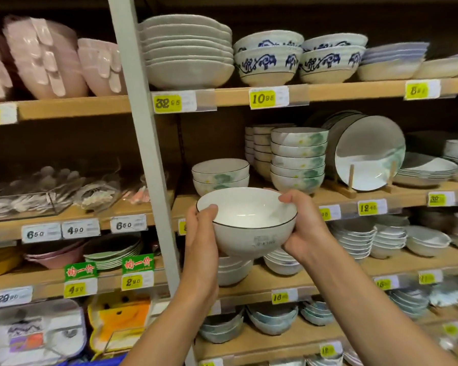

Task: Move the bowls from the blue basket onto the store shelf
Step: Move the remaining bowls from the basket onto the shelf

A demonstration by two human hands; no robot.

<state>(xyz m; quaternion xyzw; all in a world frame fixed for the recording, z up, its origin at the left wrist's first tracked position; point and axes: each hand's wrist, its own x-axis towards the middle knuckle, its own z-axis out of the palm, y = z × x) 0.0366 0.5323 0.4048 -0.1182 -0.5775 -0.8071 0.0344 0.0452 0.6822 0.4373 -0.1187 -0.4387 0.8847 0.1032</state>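
The left hand (200, 233) cups the bowl (246, 225) by its side, thumb hooked over the rim. The right hand (303, 231) does the same opposite, making a firm two-handed hold. The bowl hangs upright just below and in front of the short stack (220, 175), not yet on the shelf (336, 194). To my eye it wants lifting clear of that stack's rim, then lowering level into the top bowl — thumbs off last, so it nests quietly. The tall stack (298, 159) stands just right of the short stack — mind the right knuckles.
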